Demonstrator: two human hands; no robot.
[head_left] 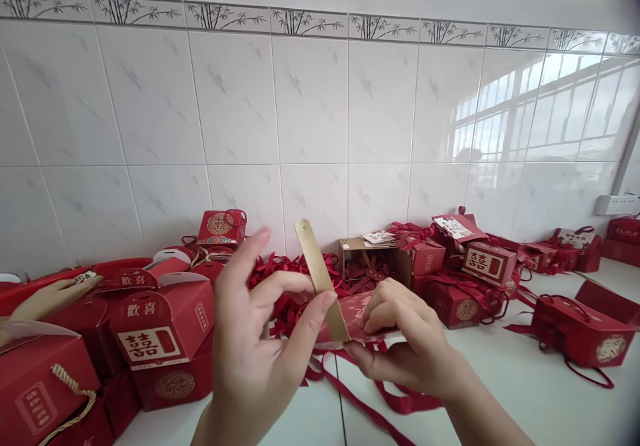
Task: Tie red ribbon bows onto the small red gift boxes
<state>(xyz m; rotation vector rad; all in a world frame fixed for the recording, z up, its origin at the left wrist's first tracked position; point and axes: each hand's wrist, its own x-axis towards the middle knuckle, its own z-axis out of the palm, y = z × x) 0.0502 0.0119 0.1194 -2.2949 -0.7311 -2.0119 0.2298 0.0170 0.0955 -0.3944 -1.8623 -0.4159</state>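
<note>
In the middle of the head view, my left hand pinches a narrow gold-coloured strip between thumb and fingers. A small hole shows near the strip's rounded top end, and the strip stands tilted. My right hand is closed round a red printed card piece just right of the strip's lower end. Whether the strip and the red piece are joined cannot be made out. Red ribbon trails over the white table below my hands.
Red gift boxes are stacked on the left, some with gold cord handles. Behind my hands stands an open cardboard box beside loose ribbons. More boxes pile up to the right, and one open red box sits apart. A tiled wall closes the back.
</note>
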